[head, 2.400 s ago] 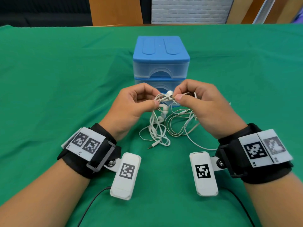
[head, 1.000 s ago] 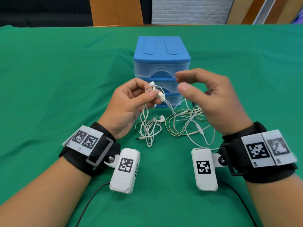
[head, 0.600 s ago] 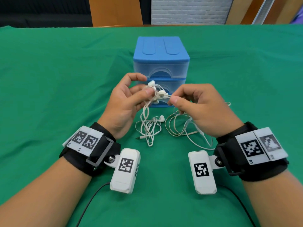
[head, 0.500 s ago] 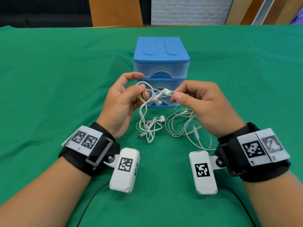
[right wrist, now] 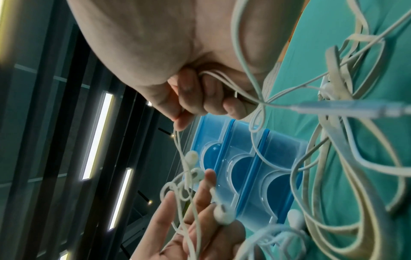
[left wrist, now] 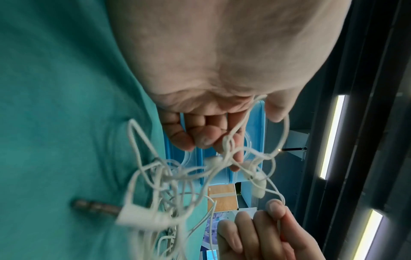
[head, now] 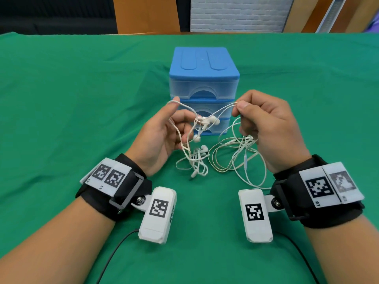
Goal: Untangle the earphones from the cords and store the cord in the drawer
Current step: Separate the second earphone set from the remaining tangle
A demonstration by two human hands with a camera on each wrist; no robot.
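White earphones and cords form one tangle. Its knot of earbuds (head: 207,120) hangs between my hands, in front of the blue drawer unit (head: 203,64). My left hand (head: 178,111) is spread, with a cord loop hooked over the raised thumb and strands lying across the fingers (right wrist: 189,211). My right hand (head: 238,107) pinches a cord between thumb and forefinger, and its other fingers (right wrist: 213,98) curl round a second strand. The rest of the tangle (head: 194,160) and wider cord loops (head: 235,156) lie on the green cloth below. All three drawers (right wrist: 244,158) are closed.
A jack plug (left wrist: 95,208) sticks out of the low tangle, toward me. An inline remote (head: 245,160) hangs on the right loops. The green tablecloth (head: 82,99) spreads wide on both sides. Black cables (head: 114,249) trail from the wrist cameras near the front edge.
My hands have drawn apart, stretching a cord between them. The left thumb has lifted with a loop over it, and the earbud knot now hangs lower in the middle.
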